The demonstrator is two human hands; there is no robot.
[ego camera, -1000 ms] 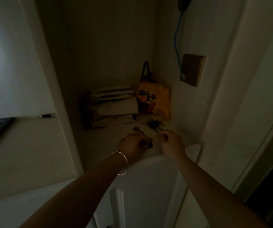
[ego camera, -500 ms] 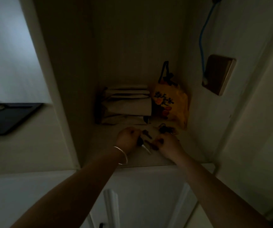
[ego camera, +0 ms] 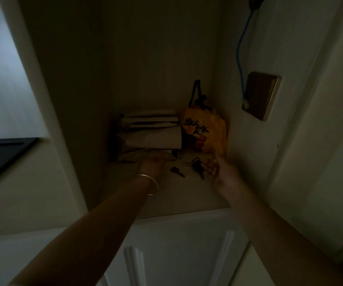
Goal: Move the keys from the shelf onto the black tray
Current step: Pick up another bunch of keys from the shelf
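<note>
A dim shelf (ego camera: 187, 195) holds a single dark key (ego camera: 177, 171) and, to its right, a bunch of dark keys (ego camera: 197, 166). My left hand (ego camera: 151, 164), with a bangle on the wrist, rests on the shelf left of the single key; its fingers curl away from me and are hidden in the dark. My right hand (ego camera: 218, 171) is at the right side of the bunch, fingertips touching it, fingers apart. The black tray (ego camera: 3, 155) lies on a counter far to the left, beyond the shelf's side wall.
Folded paper bags (ego camera: 152, 133) are stacked at the back of the shelf beside a yellow printed bag (ego camera: 205, 133). A brown wall plate (ego camera: 260, 96) with a blue cable (ego camera: 239, 48) hangs on the right wall. White cabinet doors (ego camera: 176, 254) sit below the shelf.
My hands were close together over the keys and have moved apart. The single key now lies bare on the shelf between them. My right hand has reached the bunch.
</note>
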